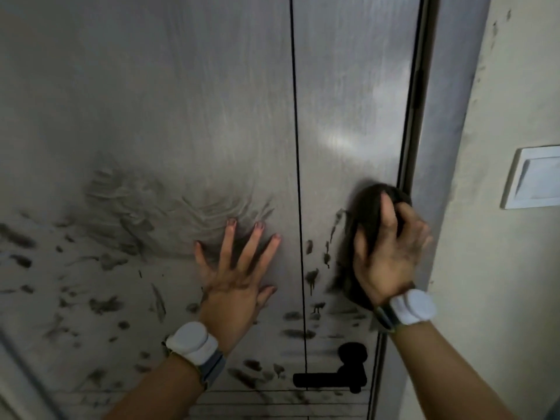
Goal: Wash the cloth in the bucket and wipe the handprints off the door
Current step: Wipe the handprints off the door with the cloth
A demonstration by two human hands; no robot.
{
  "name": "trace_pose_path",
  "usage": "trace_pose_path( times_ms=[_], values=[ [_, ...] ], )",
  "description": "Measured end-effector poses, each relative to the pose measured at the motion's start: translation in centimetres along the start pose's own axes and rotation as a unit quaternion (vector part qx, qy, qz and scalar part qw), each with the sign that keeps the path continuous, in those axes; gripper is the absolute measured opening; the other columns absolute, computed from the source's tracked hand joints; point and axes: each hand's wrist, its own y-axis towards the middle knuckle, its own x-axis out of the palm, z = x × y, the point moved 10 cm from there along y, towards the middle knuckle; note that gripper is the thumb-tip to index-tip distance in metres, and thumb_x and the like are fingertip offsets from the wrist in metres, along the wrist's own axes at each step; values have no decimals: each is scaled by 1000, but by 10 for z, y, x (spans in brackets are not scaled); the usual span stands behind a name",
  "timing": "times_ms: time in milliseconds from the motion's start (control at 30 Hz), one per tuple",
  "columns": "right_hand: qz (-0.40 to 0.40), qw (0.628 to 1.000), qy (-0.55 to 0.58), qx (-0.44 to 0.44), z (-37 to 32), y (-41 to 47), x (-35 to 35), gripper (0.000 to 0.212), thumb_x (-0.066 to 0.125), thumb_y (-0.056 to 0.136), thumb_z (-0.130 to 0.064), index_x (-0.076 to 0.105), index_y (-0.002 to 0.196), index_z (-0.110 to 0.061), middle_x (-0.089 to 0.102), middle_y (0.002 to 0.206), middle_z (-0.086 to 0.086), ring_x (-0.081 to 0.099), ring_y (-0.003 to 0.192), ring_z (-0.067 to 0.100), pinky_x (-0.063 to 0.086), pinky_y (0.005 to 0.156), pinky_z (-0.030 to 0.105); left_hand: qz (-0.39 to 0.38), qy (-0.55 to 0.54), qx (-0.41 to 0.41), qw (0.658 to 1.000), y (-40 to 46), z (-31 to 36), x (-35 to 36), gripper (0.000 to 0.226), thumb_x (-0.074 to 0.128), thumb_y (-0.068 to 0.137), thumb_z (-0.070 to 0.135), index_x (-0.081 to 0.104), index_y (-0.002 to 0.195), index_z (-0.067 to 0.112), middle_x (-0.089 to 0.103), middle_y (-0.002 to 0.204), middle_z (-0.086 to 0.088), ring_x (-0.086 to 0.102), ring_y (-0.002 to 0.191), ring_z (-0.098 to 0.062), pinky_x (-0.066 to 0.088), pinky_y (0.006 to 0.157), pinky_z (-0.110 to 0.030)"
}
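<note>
Seen from a head-worn camera, close up and looking slightly down: a tall grey metal-look door (181, 101) with a thin dark vertical groove (295, 147) running down it. Smudged across the lower half with dark handprints and finger smears (100, 304), thickest to the left and below the hands, plus a swirled wiped patch (145, 207) above the left fingers. Left hand (236, 277) pressed flat against the door, fingers straight and spread, holding nothing, just left of the groove. Right hand (391, 253) clenched around a dark brown bunched cloth (369, 213), pressing it to the door near the right edge, beside the dark frame gap; cloth hanging a little below the wrist; hand and cloth blurred. White band-mounted device on each wrist: left (191, 342), right (413, 307). Black lever door handle (336, 374) low down, between the two forearms. To the right, a pale wall (515, 298) with grey smudges along its edge near the frame, and a white rectangular wall switch (533, 180) mounted on it. Bucket out of view.
</note>
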Motion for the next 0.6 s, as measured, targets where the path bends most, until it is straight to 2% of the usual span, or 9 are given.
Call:
trace_pose_path(
  times_ms=[67, 133, 233, 300, 367, 433, 467, 500, 600],
  values=[
    [29, 996, 46, 71, -24, -11, 12, 65, 56, 83, -28, 32, 142, -14, 32, 129, 11, 38, 109, 35, 32, 99, 49, -5, 6, 0, 1000, 1, 2, 0, 107, 69, 65, 68, 17, 153, 35, 12, 163, 2, 10, 148, -36, 17, 100, -76],
    [10, 997, 54, 60, -58, -20, 24, 63, 54, 82, -30, 32, 140, -17, 31, 129, 9, 38, 109, 34, 34, 100, 49, -13, 7, 1, 1000, 3, 2, -1, 106, 67, 67, 69, 16, 153, 34, 12, 163, 1, 9, 148, -36, 19, 99, -75],
    [-77, 986, 35, -142, -83, -28, 33, 73, 67, 76, -18, 33, 141, -22, 34, 125, 10, 41, 99, 34, 41, 92, 51, -34, -7, 12, 999, 3, 2, -8, 103, 68, 69, 64, 16, 153, 35, 12, 163, 2, 8, 149, -34, 19, 101, -73],
    [-76, 979, -10, -189, -56, -21, 24, 82, 71, 69, -8, 34, 141, -21, 37, 124, 12, 41, 100, 35, 41, 91, 52, -18, -51, 16, 998, -1, -5, -14, 95, 71, 74, 52, 19, 153, 34, 14, 162, 1, 10, 149, -29, 20, 104, -71],
    [13, 1000, -1, -29, -15, 1, 1, 71, 62, 75, -3, 36, 140, -18, 42, 125, 18, 41, 107, 37, 39, 95, 56, 11, -138, 1, 990, -6, -19, -20, 88, 74, 79, 33, 25, 152, 28, 18, 161, -2, 16, 148, -27, 24, 108, -66],
    [87, 984, 22, 153, -17, -4, 1, 58, 48, 82, -10, 37, 139, -16, 44, 127, 22, 39, 112, 36, 35, 99, 59, 26, -194, -17, 981, -8, -35, -22, 81, 73, 82, 21, 30, 151, 18, 21, 159, -7, 20, 147, -28, 31, 109, -60],
    [84, 980, 29, 178, -39, -10, 8, 58, 46, 82, -16, 37, 139, -16, 41, 130, 21, 37, 115, 35, 32, 103, 59, 20, -197, -17, 980, -9, -39, -21, 79, 73, 82, 18, 32, 149, 14, 23, 157, -9, 21, 146, -28, 34, 108, -58],
    [52, 988, 35, 143, -68, -11, 18, 59, 48, 82, -22, 36, 140, -17, 37, 132, 16, 36, 116, 35, 29, 105, 57, 13, -191, -16, 981, -9, -41, -18, 79, 74, 81, 17, 33, 148, 12, 25, 157, -10, 21, 146, -28, 35, 109, -57],
    [-56, 985, 23, -164, -124, -30, 41, 64, 63, 82, -22, 39, 141, -27, 35, 127, 9, 41, 103, 32, 39, 92, 51, 0, -144, -5, 990, -5, -41, -15, 80, 76, 79, 24, 37, 147, 11, 30, 155, -10, 22, 145, -25, 31, 113, -50]
  ],
)
